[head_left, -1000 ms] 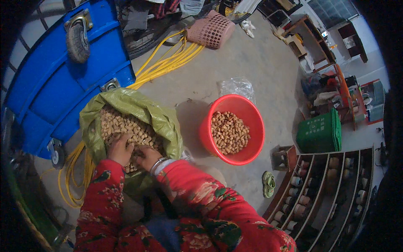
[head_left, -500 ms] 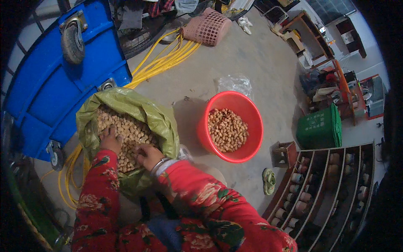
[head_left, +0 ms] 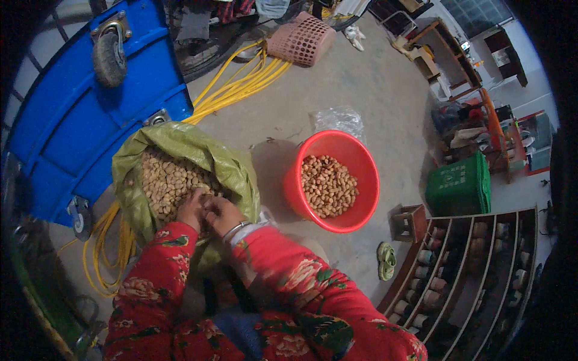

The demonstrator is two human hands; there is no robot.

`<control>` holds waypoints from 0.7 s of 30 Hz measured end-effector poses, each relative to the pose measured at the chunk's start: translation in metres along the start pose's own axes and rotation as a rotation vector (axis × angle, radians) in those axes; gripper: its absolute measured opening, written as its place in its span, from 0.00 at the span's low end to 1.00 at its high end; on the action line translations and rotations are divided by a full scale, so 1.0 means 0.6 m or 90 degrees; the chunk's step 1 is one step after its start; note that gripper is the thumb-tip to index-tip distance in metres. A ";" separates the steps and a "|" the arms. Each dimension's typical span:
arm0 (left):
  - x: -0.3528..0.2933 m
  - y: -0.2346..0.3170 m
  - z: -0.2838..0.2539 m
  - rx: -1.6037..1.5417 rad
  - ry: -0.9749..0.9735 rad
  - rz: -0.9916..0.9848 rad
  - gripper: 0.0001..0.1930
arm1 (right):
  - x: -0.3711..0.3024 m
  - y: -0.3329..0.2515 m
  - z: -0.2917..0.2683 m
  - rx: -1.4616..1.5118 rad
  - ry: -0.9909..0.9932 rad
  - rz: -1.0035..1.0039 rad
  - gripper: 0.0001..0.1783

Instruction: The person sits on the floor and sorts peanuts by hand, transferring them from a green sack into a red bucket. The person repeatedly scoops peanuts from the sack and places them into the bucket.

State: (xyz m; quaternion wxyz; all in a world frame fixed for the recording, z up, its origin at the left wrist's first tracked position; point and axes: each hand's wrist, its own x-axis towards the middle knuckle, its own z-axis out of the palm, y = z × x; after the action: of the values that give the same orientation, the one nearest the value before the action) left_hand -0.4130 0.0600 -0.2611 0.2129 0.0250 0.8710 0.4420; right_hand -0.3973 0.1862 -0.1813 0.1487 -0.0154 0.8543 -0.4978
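Observation:
A green woven sack [head_left: 198, 150] stands with its mouth rolled open, full of pale, tan nuts that look like unshelled peanuts [head_left: 168, 180]. Over the near side of that mouth, my left hand [head_left: 192, 210] and my right hand [head_left: 223, 215] meet, fingers curled in against each other. Whatever sits between the fingertips is too small and hidden to name. A bracelet circles my right wrist. To the right of the sack, a red plastic basin [head_left: 294, 186] holds a layer of browner peanuts [head_left: 329, 186].
Clear plastic film [head_left: 338, 122] lies behind the basin. A blue wheeled platform [head_left: 72, 120] leans at left, beside yellow hose coils [head_left: 241, 84]. A pink perforated basket [head_left: 301, 39] lies far back. At right are a green bin [head_left: 460, 183], green slippers [head_left: 386, 261] and a shoe rack [head_left: 469, 265].
My left hand has moved right and nearer, off the spread of nuts, to join my right hand. The right hand has curled in toward it, staying near the same spot.

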 end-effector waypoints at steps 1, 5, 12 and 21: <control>-0.002 -0.011 -0.001 -0.034 0.002 0.000 0.26 | -0.001 0.003 0.001 -0.014 0.015 -0.012 0.12; -0.012 -0.021 -0.025 0.012 0.219 0.164 0.17 | 0.006 0.027 0.004 0.012 -0.014 0.037 0.14; -0.079 0.060 -0.127 -0.705 0.279 -0.154 0.11 | 0.023 0.059 0.009 0.092 -0.008 -0.009 0.05; -0.163 0.111 -0.166 -0.937 0.111 -0.096 0.17 | 0.023 0.030 0.004 0.157 -0.034 0.067 0.07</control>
State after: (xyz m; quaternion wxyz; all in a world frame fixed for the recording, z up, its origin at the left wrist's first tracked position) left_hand -0.3731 0.0020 -0.1235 0.1346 -0.2189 0.3630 0.8957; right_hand -0.4076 0.1908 -0.2010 0.1984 0.0348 0.7817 -0.5902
